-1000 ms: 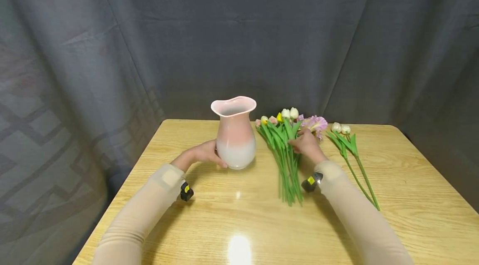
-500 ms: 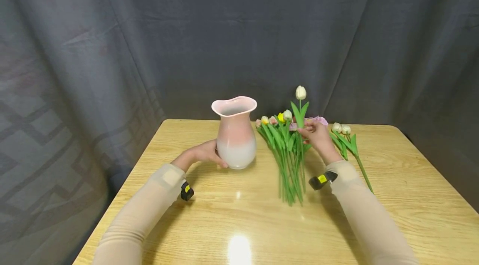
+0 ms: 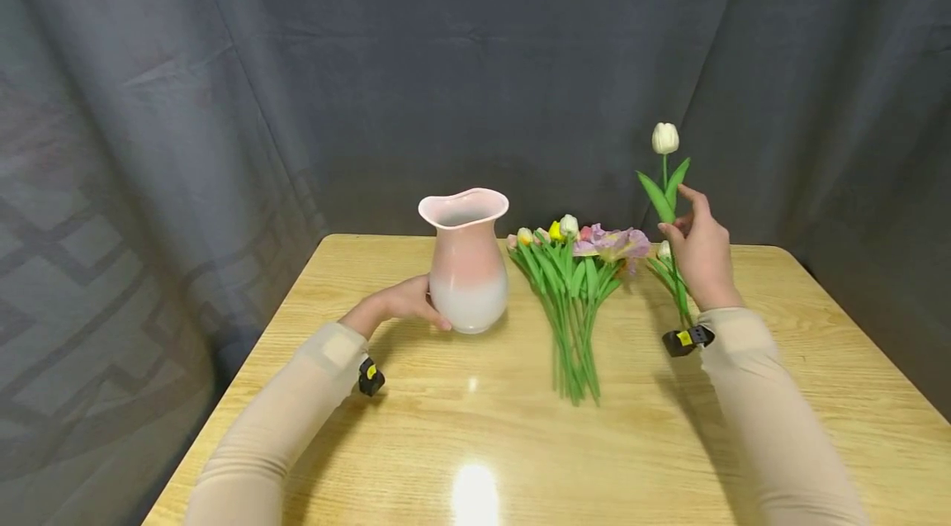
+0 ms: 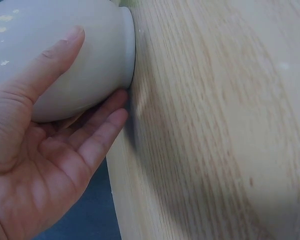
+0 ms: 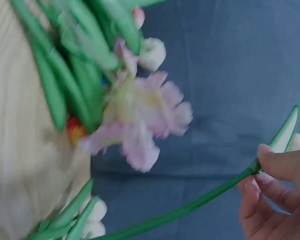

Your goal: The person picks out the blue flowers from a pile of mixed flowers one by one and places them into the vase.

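Observation:
A pink-and-white vase (image 3: 470,282) with a wavy rim stands upright on the table. My left hand (image 3: 409,301) holds its lower left side; in the left wrist view the thumb lies along the vase (image 4: 97,60) and the other fingers reach round near its base. Off to the right, my right hand (image 3: 704,258) pinches a white tulip (image 3: 664,139) just below its leaves, bloom up, raised above the table. The right wrist view shows its green stem (image 5: 185,212) running down from the thumb and fingertips.
Between the hands lies a bunch of artificial flowers (image 3: 568,295) with green stems toward me. A large purple-pink bloom (image 3: 624,244) spreads at its right side. Loose white tulips (image 3: 664,249) lie behind the right hand. A grey curtain (image 3: 475,80) hangs behind the wooden table (image 3: 416,427).
My right hand has picked a white tulip out of the bunch, lifted it and carried it right, over the loose tulips. My left hand has stayed on the vase.

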### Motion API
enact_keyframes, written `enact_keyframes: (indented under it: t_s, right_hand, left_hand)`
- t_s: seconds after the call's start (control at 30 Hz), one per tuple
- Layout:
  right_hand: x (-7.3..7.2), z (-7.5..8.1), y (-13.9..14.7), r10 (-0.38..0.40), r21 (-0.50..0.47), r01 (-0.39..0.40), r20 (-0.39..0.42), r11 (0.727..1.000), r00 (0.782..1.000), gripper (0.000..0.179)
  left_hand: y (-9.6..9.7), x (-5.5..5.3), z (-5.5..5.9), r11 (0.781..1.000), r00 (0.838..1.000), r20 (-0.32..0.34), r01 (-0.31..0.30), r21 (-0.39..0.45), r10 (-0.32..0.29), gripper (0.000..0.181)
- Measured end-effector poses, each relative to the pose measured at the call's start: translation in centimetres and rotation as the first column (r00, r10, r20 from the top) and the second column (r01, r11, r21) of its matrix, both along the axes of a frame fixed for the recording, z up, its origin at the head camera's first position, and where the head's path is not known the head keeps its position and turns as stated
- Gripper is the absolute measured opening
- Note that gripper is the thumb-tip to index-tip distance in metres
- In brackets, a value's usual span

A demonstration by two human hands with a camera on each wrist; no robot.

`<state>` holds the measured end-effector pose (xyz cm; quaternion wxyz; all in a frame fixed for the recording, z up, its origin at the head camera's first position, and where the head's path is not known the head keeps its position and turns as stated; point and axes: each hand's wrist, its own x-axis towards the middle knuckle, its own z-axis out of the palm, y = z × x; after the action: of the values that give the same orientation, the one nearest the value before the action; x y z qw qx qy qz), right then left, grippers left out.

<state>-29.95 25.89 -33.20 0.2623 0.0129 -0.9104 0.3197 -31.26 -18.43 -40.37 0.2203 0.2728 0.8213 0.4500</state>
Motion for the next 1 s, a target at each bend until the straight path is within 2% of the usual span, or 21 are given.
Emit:
enact_keyframes:
  t_s: [0.1,0.3,0.47,0.6,0.7,0.83,0.9,1.0]
  right_hand:
    - [0.1,-0.6,1.1,-0.013,0.066,0.012,0.012,0.998,1.0,0.062]
    - [0.3,-2.6,3.0,-0.041,0.172,0.024,0.099,0.985,0.994,0.055]
    - [0.4,-4.3,4.5,-0.045,0.237,0.001,0.18,0.971,0.983,0.048]
    - [0.4,-5.0,5.5,-0.039,0.273,-0.031,0.247,0.961,0.968,0.045]
    - [0.4,-5.4,6.0,-0.044,0.289,-0.059,0.336,0.955,0.941,0.046]
    - [0.1,-6.0,6.6,-0.063,0.299,-0.088,0.462,0.95,0.885,0.049]
    - [0.0,-6.4,6.9,-0.075,0.293,-0.09,0.506,0.952,0.859,0.05]
    - [-0.3,-6.8,7.1,-0.091,0.272,-0.074,0.547,0.96,0.832,0.053]
  left_hand:
    - [0.0,0.0,0.0,1.0,1.0,-0.001,-0.002,-0.004,0.002,0.079]
    - [0.1,0.1,0.1,1.0,1.0,0.008,0.01,0.016,-0.01,0.078]
    - [0.1,0.2,0.2,1.0,1.0,0.009,0.008,0.01,-0.009,0.079]
    - [0.0,0.1,0.2,1.0,1.0,0.005,0.001,0.007,-0.001,0.078]
    - [0.0,0.1,0.2,1.0,1.0,0.002,0.002,0.009,-0.002,0.078]
    - [0.0,0.1,0.2,1.0,1.0,0.0,0.003,0.006,-0.003,0.078]
    - [0.0,0.1,0.2,1.0,1.0,0.002,0.004,0.005,-0.004,0.079]
    - [-0.1,0.1,0.2,1.0,1.0,0.009,0.005,0.01,-0.005,0.08]
